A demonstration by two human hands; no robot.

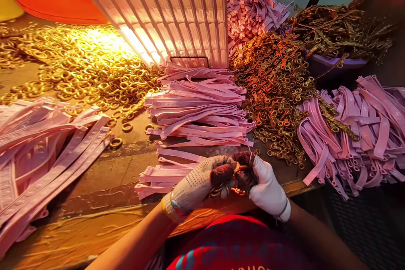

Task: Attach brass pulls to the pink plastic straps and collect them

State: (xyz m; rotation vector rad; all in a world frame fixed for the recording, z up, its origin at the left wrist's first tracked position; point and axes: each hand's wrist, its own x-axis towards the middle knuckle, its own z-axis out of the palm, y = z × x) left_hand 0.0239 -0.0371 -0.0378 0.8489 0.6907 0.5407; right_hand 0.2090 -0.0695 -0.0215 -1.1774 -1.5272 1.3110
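The dark fingertips of both gloves meet and close around a small gold-coloured piece [238,168], whose shape they mostly hide; the left hand [200,182], in a dotted grey glove, is curled with a few rings [216,193] showing beneath its fingers, while the right hand [268,186], in a white glove, pinches from the other side. A short metal link [239,191] shows just below the fingertips; which hand bears it, I cannot tell. Both hands are above the near edge of the table [104,185]. Beside the left wrist lies a small bunch of pink straps [155,179], and beyond the hands a larger stack [199,103] reaches to a ridged panel [177,12]. Loose gold rings [95,67] spread left of the panel, a heap of chains [275,88] right of it. More pink straps lie at far left [47,152] and far right [354,130].
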